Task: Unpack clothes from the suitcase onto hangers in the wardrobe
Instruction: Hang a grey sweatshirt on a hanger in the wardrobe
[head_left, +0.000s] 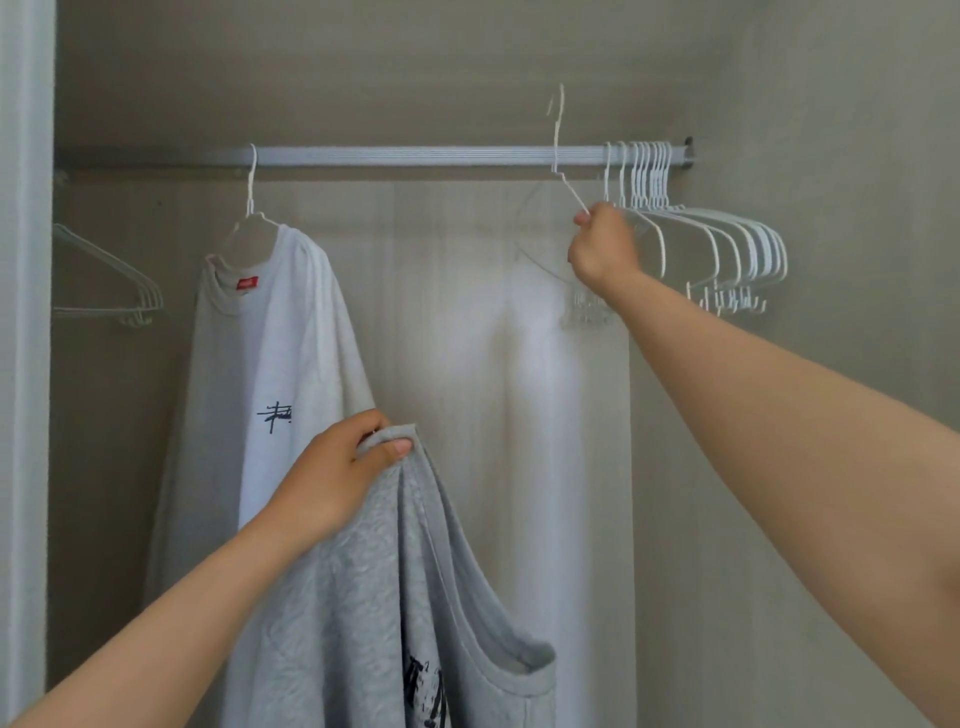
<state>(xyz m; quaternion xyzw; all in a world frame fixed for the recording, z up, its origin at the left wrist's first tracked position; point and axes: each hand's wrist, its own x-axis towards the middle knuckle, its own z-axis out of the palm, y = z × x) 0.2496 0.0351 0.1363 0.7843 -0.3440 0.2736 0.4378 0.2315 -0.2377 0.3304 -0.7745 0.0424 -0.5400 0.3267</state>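
My left hand (337, 473) pinches the shoulder of a grey sweatshirt (384, 613) with a dark print, holding it up in front of the wardrobe. My right hand (602, 249) grips a white wire hanger (558, 150) that is blurred and lifted, its hook above the silver rail (415, 156). A white sweatshirt (270, 364) with a red neck label hangs on another white hanger at the left of the rail.
Several empty white hangers (717, 234) are bunched at the rail's right end. A few more hangers (109, 280) hang at the far left, near the white door frame (26, 364). The beige back panel shows between the white sweatshirt and the bunch.
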